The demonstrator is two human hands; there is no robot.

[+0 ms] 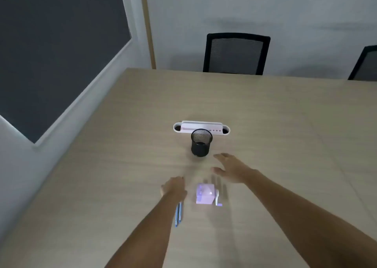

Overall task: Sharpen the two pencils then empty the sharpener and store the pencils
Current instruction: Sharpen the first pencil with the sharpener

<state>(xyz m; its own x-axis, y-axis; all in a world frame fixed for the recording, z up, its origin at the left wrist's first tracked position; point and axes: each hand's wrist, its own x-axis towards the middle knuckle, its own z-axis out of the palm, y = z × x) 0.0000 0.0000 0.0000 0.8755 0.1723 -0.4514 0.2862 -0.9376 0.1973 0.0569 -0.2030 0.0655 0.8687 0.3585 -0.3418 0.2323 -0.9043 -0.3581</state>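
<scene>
A small lilac crank sharpener (205, 194) stands on the wooden table (265, 125), its white handle on the right side. Two blue pencils (179, 213) lie side by side to its left, partly under my left forearm. My left hand (173, 187) hovers over the pencils' far ends with fingers curled downward; whether it grips them is hidden. My right hand (231, 168) is open, fingers spread, above the table between the sharpener and a black mesh pencil cup (201, 142). The frame is blurred.
A white oblong desk organiser (201, 128) sits just behind the mesh cup. Two black mesh-backed chairs (236, 53) stand at the table's far edge. A dark wall panel (51, 43) lies to the left of the table.
</scene>
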